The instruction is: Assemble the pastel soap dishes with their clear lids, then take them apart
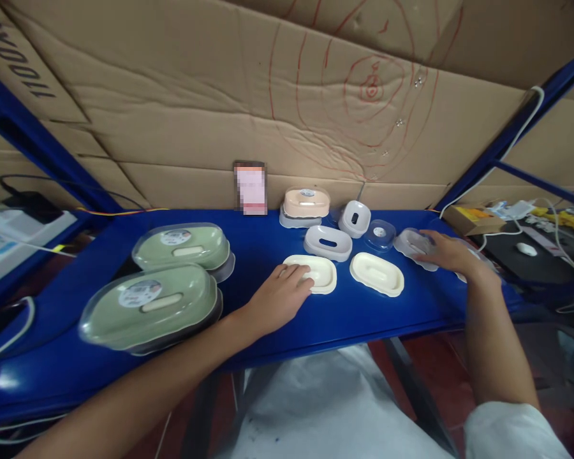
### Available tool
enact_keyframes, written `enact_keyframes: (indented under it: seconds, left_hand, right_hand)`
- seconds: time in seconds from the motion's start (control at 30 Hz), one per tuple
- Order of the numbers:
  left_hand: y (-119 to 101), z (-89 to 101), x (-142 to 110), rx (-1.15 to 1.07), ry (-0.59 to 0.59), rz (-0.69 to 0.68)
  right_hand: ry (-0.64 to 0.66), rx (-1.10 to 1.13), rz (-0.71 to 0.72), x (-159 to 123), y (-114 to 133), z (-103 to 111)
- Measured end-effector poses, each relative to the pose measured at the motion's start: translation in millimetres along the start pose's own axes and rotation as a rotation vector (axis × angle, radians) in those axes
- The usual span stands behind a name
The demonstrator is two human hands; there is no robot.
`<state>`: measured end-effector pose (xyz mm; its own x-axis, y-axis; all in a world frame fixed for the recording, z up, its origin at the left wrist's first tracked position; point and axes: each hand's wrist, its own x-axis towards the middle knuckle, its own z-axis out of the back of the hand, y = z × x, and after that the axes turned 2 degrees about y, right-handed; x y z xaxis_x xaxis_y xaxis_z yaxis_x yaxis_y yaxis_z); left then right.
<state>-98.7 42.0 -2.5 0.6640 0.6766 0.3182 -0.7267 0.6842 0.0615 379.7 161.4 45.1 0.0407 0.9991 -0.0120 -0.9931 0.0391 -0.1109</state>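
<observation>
My left hand (280, 298) has its fingers bent over the left end of a cream oval tray (326, 275) on the blue table. To the right of it lies a second cream oval tray (377, 274). At the right side, my right hand (449, 252) grips a clear plastic cover (408, 245) by its right part; its fingertips are partly hidden. A pale grey oval piece with a slot (328, 243) is behind the trays. Beyond it, a similar grey piece (355, 220) leans tilted, next to a round-ended clear lid (380, 234) with a label.
Two large green containers with clear covers (182, 245) stand at the left of the blue table (268, 341). A peach box (307, 203) sits at the back near a pixelated card (251, 188). Cardboard (196, 115) walls the rear. Cables and a mouse (526, 249) lie beyond the right end.
</observation>
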Motion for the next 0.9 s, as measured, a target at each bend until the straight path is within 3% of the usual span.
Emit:
enact_keyframes:
  seconds: [0.2, 0.4, 0.53, 0.67, 0.73, 0.83, 0.9]
  left_hand:
    - [0.3, 0.6, 0.6, -0.036, 0.018, 0.001]
    - [0.4, 2.6, -0.2, -0.036, 0.036, 0.0]
    - [-0.1, 3.2, 0.0, -0.028, 0.036, -0.001]
    - [0.2, 1.8, -0.1, -0.031, 0.029, -0.007]
    - [0.6, 0.9, -0.1, -0.033, 0.022, -0.009]
    - [0.6, 0.7, 0.0, -0.027, 0.02, -0.007]
    - [0.5, 1.1, 0.1, -0.021, 0.029, -0.01]
  right_hand:
    - [-0.158, 0.317, 0.222, 23.2, 22.9, 7.3]
    - [-0.147, 0.547, 0.448, 66.3, 68.4, 24.2]
    - [-0.219, 0.592, 0.459, 88.0, 88.9, 23.3]
    - [-0.385, 0.521, 0.421, 80.2, 96.2, 18.4]
    - [-0.301, 0.497, 0.442, 69.0, 97.4, 18.0]
    - [-0.048, 0.447, 0.471, 54.8, 99.3, 18.6]
    - [0.019, 0.419, 0.486, 50.4, 99.7, 19.4]
